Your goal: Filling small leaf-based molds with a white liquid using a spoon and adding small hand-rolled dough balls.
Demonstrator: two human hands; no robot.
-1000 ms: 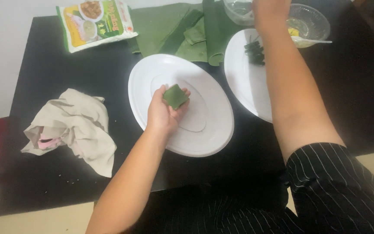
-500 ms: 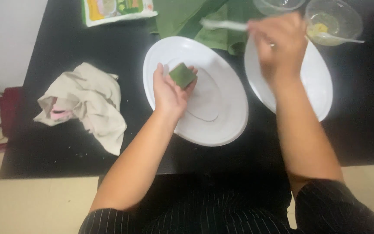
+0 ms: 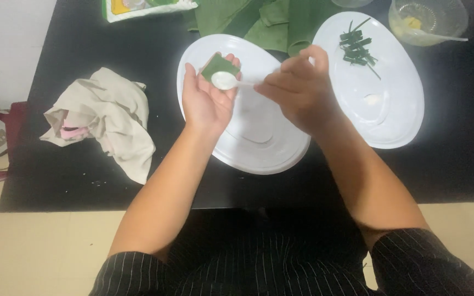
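Note:
My left hand (image 3: pixel 207 97) is held palm up over the near white oval plate (image 3: pixel 270 148) and cradles a small folded green leaf cup (image 3: pixel 219 66). My right hand (image 3: pixel 301 87) grips a white plastic spoon (image 3: pixel 227 81) by its handle. The spoon's bowl carries a white filling and rests over the mouth of the leaf cup. Both hands hover above the plate, close together.
A second white oval plate (image 3: pixel 390 118) at the right holds thin green leaf strips (image 3: pixel 357 46). A clear bowl (image 3: pixel 429 19) with yellow contents and another spoon stands behind it. Green leaves (image 3: pixel 259 19), a printed packet (image 3: pixel 138 6) and a crumpled beige cloth (image 3: pixel 105 118) lie on the black table.
My right hand came back from the far bowls with the white spoon and brought it down to the leaf cup in my left hand. The left hand stayed over the near plate.

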